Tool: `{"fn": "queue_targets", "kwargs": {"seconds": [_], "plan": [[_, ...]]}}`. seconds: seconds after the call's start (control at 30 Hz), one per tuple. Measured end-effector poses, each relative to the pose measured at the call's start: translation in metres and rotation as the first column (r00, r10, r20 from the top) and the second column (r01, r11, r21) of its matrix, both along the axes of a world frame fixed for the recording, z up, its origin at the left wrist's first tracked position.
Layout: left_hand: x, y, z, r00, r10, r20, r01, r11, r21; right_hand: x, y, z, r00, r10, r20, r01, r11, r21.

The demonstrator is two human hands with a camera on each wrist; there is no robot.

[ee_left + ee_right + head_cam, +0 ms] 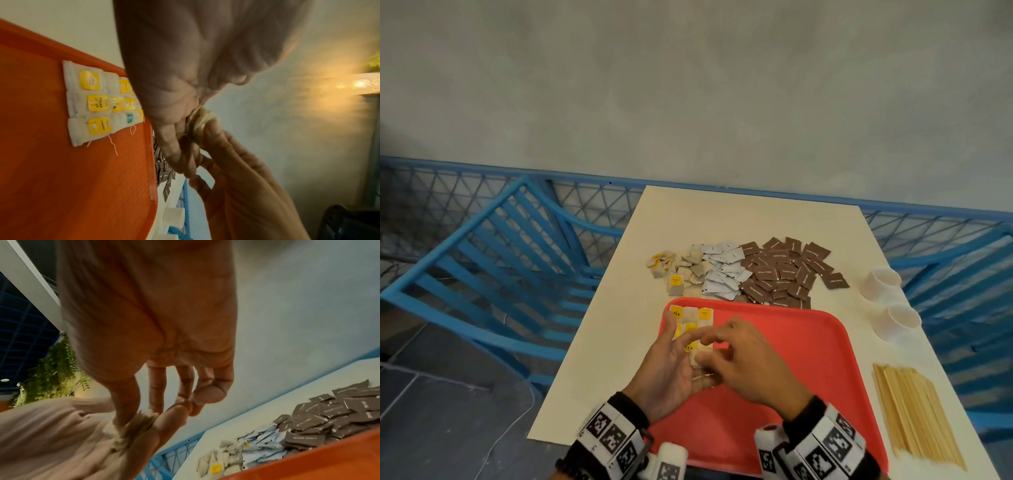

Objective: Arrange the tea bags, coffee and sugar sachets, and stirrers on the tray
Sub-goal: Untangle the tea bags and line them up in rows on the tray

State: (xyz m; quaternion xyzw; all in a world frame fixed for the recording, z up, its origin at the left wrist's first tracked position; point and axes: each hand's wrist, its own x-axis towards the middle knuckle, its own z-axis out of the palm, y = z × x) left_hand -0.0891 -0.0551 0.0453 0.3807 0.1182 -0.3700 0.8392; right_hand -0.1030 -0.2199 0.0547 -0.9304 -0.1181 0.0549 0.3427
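Observation:
A red tray [808, 346] lies on the white table. Several tea bags with yellow tags [691, 317] lie in neat rows in its far left corner, as the left wrist view shows [90, 104]. Above that corner my left hand [673, 359] holds a small stack of tea bags [697, 358] against its palm. My right hand [717, 344] pinches the top of that stack [133, 430] between thumb and fingers. Loose tea bags [678, 270], white sugar sachets [722, 270] and brown coffee sachets [784, 270] lie in heaps beyond the tray. Wooden stirrers [914, 414] lie to its right.
Two white paper cups [881, 282] [900, 322] stand near the table's right edge. A blue slatted chair [500, 260] stands left of the table and a blue lattice rail runs behind it. Most of the tray's floor is bare red.

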Motion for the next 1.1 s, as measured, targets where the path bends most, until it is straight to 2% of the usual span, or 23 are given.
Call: {"fn": "queue_targets", "kwargs": {"seconds": [0.17, 0.3, 0.37, 0.47, 0.53, 0.63, 0.73, 0.9, 1.1], "plan": [[-0.004, 0.004, 0.001, 0.998, 0.010, 0.069, -0.018, 0.993, 0.118, -0.012, 0.000, 0.005, 0.992, -0.049, 0.118, 0.028, 0.985, 0.173], [-0.006, 0.005, 0.010, 0.980, 0.026, 0.195, -0.074, 0.967, 0.243, -0.012, -0.012, 0.016, 0.974, -0.168, 0.150, 0.102, 0.922, 0.374], [-0.009, 0.003, 0.017, 0.969, 0.029, 0.246, -0.089, 0.967, 0.238, -0.013, -0.013, 0.016, 0.937, -0.217, 0.273, 0.107, 0.924, 0.367], [-0.014, 0.001, 0.023, 0.948, 0.035, 0.316, -0.104, 0.974, 0.203, -0.020, -0.008, 0.015, 0.914, -0.129, 0.386, 0.026, 0.965, 0.260], [-0.013, 0.002, 0.026, 0.930, 0.054, 0.364, -0.131, 0.973, 0.190, -0.023, -0.006, 0.019, 0.927, -0.100, 0.362, 0.002, 0.965, 0.261], [-0.012, 0.007, 0.029, 0.894, 0.036, 0.446, -0.173, 0.947, 0.269, -0.021, -0.008, 0.025, 0.947, -0.147, 0.287, 0.035, 0.932, 0.362], [-0.012, 0.010, 0.030, 0.865, 0.003, 0.501, -0.196, 0.923, 0.332, -0.017, -0.006, 0.027, 0.955, -0.110, 0.274, 0.020, 0.951, 0.310], [-0.011, 0.014, 0.040, 0.899, 0.124, 0.421, -0.240, 0.942, 0.234, -0.017, -0.005, 0.032, 0.969, -0.069, 0.239, -0.010, 0.950, 0.312], [-0.012, 0.012, 0.045, 0.967, 0.189, 0.172, -0.203, 0.977, 0.068, -0.019, -0.004, 0.030, 0.957, -0.066, 0.284, -0.039, 0.936, 0.349]]}}
